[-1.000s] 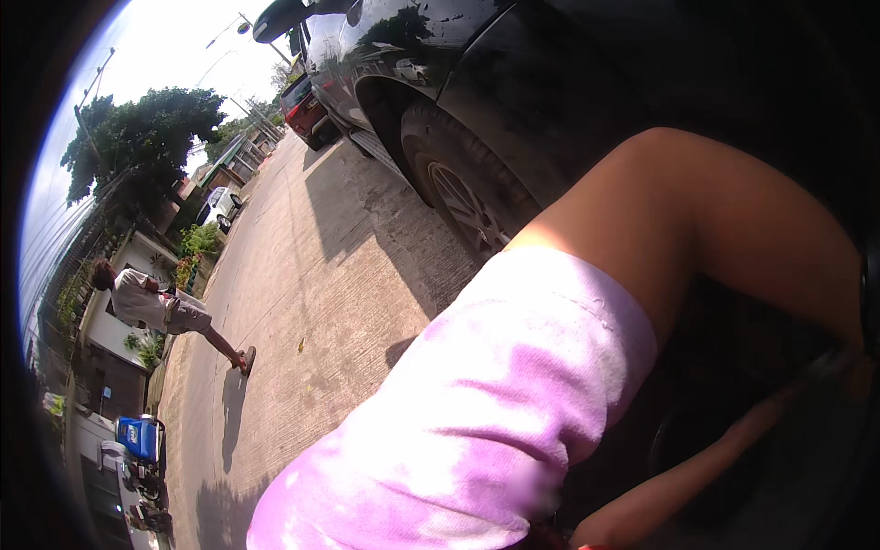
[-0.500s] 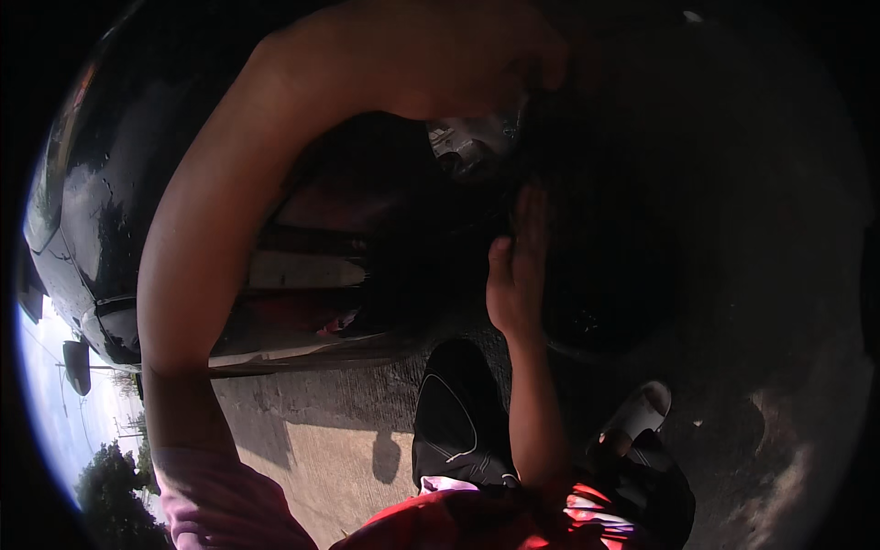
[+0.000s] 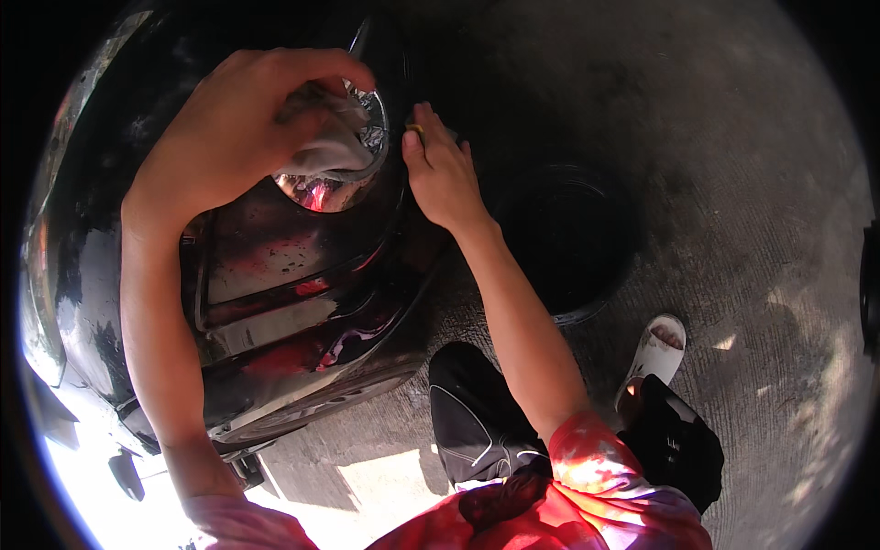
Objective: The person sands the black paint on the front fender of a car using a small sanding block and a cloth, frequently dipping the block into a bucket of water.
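My left hand [image 3: 238,124] is curled round a pale grey cloth [image 3: 337,151], pressing it against a round, chrome-lined headlight [image 3: 319,194]. The headlight sits in the glossy front of a black car [image 3: 266,261]. My right hand [image 3: 442,179] is just right of the headlight, by the edge of the car's front. Its fingers are stretched out. A small yellow bit shows beside those fingers, too small to make out, and the palm side is hidden.
A dark round bucket or tub [image 3: 573,238] stands on the grooved concrete ground [image 3: 733,275] right of the car. My foot in a white sandal [image 3: 662,346] is near it. A car wheel [image 3: 335,403] is at the lower left, with a side mirror [image 3: 126,474] beyond.
The picture has brightened and shifted, so the headlight, cloth and tub show clearly. Both hands now appear further left in view, the right one also higher.
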Tool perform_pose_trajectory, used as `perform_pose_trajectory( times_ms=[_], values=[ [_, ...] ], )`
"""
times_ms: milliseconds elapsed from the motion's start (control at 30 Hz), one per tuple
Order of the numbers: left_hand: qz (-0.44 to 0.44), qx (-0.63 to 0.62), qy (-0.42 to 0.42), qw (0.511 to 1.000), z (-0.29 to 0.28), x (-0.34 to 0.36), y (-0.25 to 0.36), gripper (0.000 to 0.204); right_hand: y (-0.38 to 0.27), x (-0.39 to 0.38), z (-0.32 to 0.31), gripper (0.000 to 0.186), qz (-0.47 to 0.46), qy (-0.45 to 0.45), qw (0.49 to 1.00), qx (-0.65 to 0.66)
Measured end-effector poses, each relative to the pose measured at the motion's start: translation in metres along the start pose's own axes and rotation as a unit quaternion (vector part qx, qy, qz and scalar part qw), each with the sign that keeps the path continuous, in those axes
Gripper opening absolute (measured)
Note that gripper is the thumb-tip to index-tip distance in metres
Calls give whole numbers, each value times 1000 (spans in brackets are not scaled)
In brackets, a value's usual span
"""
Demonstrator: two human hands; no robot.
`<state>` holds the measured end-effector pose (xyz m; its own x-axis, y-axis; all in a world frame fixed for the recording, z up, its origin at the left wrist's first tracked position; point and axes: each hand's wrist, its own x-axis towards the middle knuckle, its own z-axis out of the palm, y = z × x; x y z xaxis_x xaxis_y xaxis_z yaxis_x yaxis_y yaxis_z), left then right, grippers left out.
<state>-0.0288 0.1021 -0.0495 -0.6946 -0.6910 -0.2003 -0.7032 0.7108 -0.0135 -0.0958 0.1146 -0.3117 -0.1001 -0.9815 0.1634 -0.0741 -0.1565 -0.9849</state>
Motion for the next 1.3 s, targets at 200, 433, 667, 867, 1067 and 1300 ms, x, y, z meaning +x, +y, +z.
perform_pose_trajectory(
  times_ms=[200,433,667,867,1067,1300],
  values=[
    [-9,16,-8,1000,7,1,-3,39,20,-77,8,60,-13,-2,999,-51],
    [35,0,-3,999,4,12,-2,38,49,51,-25,67,98,-50,987,113],
    [-12,12,-13,1000,8,2,-2,39,54,-98,32,70,39,104,969,219],
    [16,18,0,1000,8,2,-9,37,88,-4,6,70,166,14,931,326],
    [21,82,-21,996,-13,9,19,35,23,-153,79,75,-56,154,986,20],
    [2,52,-14,999,-5,1,6,34,29,-26,11,66,-89,3,995,-51]
  ],
)
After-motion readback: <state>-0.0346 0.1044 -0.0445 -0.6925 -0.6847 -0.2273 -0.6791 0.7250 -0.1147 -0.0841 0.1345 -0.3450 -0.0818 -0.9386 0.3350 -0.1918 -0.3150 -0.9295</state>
